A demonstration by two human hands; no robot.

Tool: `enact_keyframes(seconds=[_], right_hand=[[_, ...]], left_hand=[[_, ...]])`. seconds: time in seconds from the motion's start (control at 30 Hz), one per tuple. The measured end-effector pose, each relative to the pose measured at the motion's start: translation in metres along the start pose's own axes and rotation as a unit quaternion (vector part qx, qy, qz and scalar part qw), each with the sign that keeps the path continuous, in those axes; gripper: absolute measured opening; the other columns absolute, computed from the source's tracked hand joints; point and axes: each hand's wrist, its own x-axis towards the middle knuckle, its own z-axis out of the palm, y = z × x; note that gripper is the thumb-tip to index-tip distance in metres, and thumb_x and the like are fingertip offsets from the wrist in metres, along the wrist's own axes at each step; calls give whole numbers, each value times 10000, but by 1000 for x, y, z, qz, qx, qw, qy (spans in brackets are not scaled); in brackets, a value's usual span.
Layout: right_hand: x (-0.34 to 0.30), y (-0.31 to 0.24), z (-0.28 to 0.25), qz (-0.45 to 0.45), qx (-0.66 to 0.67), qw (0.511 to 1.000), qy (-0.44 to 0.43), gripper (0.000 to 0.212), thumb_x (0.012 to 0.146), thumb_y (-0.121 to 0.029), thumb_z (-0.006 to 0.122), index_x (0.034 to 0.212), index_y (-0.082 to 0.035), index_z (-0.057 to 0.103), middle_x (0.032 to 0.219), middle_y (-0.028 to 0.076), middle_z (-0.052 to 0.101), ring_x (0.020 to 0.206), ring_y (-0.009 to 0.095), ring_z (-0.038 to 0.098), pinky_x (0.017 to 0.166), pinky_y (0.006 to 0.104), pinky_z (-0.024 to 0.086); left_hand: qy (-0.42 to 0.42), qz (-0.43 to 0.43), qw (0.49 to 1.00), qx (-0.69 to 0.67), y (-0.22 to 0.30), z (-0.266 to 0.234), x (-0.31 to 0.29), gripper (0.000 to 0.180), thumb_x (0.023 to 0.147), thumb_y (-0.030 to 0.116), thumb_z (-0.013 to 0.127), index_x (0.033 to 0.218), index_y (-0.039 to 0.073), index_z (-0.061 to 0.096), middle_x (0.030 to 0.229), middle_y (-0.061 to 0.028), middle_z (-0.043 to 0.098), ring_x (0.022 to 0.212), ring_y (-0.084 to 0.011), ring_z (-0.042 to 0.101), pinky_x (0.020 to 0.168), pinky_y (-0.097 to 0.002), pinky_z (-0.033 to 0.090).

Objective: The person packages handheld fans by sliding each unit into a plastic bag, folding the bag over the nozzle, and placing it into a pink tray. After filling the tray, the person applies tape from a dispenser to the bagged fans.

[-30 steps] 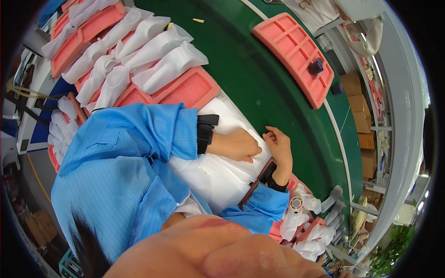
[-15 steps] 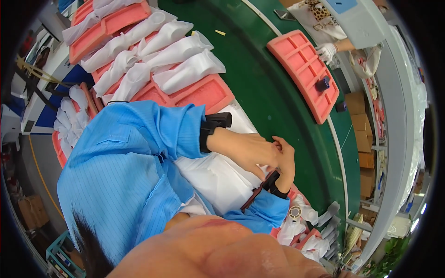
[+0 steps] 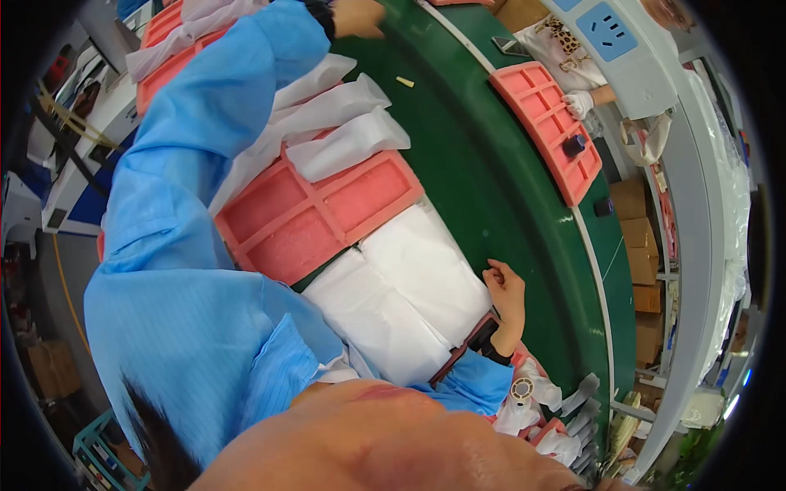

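Observation:
My left arm reaches to the far left, over pink foam trays (image 3: 282, 219) of items wrapped in white sheeting (image 3: 348, 146). Its hand (image 3: 358, 18) is smeared by motion at the top edge, so its fingers and anything in them cannot be made out. My right hand (image 3: 506, 299) stays at the right edge of a stack of white sheets (image 3: 426, 262), beside the green work surface (image 3: 524, 221). Its fingers are loosely bent and apart, with nothing visible in them. Both wrists wear black bands. The nearest tray has two bare compartments showing.
Across the green surface, another person's gloved hand (image 3: 579, 104) touches a pink tray (image 3: 547, 123) holding a dark cylinder (image 3: 574, 146). A second dark cylinder (image 3: 604, 207) stands beside it. Wrapped parts (image 3: 524, 393) lie at lower right. Cardboard boxes (image 3: 643, 282) are stacked beyond.
My left hand has left my right hand and swung up to the far left, uncovering the sheet stack and the near tray. My right hand has barely moved. The other person's tray has shifted slightly.

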Motion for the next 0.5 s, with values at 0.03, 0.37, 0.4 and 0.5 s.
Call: enact_keyframes(seconds=[0.03,0.37,0.4,0.5], right_hand=[[1,5,5,-8,4,1000,-11,276,834,-25,643,1104,32,642,771,24,630,689,69,542,646,213,461],[-4,-13,-1,28,31,999,-35,281,827,5,635,1105,50,629,782,27,623,679,68,534,629,210,453],[-2,-13,2,27,36,998,-41,281,827,5,635,1105,50,629,782,27,623,679,68,534,629,210,453],[-2,-13,2,12,41,999,-33,278,826,12,632,1101,52,629,784,32,623,682,71,538,627,210,451]], left_hand=[[-184,-136,971,-68,-41,18,28,877,798,408,696,1496,160,228,1388,-203,464,1261,-294,484,1041,-353,399],[158,-234,946,-162,-168,231,94,878,689,482,786,1315,-28,439,1255,-261,536,1156,-406,539,980,-413,455],[199,-222,941,-157,-186,238,92,897,678,474,798,1324,-30,432,1284,-253,521,1155,-401,542,986,-404,453],[231,-161,913,-295,-184,245,108,866,638,363,827,1351,54,443,1178,-236,574,1063,-334,592,902,-385,487]])
